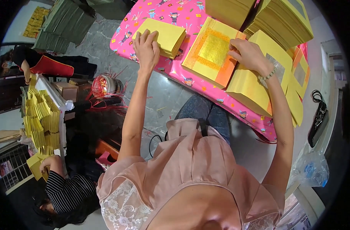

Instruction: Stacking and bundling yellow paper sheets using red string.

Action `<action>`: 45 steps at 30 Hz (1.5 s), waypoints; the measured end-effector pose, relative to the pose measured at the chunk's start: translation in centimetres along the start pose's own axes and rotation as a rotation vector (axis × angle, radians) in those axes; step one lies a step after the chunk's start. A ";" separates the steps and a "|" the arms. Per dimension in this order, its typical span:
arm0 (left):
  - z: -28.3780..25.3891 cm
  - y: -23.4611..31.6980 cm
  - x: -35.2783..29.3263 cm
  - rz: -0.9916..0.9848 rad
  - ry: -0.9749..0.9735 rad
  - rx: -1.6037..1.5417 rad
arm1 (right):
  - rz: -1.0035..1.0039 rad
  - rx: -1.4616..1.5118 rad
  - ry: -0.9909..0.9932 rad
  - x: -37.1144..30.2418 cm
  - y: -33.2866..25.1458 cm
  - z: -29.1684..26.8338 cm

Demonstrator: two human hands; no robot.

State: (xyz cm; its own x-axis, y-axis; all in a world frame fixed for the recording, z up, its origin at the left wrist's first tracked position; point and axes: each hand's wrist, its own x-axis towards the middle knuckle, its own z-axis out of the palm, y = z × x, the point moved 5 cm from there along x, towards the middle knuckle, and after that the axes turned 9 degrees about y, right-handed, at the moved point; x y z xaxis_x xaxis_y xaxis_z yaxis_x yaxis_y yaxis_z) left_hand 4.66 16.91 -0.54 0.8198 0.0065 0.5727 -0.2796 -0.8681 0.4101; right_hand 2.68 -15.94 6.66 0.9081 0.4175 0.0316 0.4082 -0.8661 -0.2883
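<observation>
Yellow paper stack (169, 35) in head view lies on pink patterned tablecloth (186, 19), L hand (147, 48) resting on its L end w/ fingers slightly spread. R hand (246, 56) is half-curled at R edge of gold-square stack (212, 50), just R of the first, thumb & fingers bent close; can't tell if they pinch a sheet. Containers: round tub (112, 86) on grey floor (156, 92), contents unclear, & clear plastic bag (313, 170), far R, w/ smth blue inside.
</observation>
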 end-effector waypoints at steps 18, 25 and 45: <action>2.2 0.2 -1.9 -0.049 -0.049 0.161 | -0.029 -0.015 -0.073 0.1 -0.8 0.1; 1.8 0.0 -1.4 -0.060 -0.119 0.161 | -0.136 -0.078 -0.323 -0.6 -4.7 3.5; -0.3 13.3 -3.9 0.536 -0.428 -0.458 | -0.117 -0.118 -0.507 -0.6 -5.5 4.2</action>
State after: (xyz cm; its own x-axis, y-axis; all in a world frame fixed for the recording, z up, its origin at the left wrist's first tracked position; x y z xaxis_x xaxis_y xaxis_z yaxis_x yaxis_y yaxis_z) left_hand -2.42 5.47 2.85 0.6112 -0.6207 0.4911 -0.7871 -0.4110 0.4600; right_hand -0.49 -10.24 4.19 0.7087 0.5686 -0.4177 0.5386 -0.8184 -0.2002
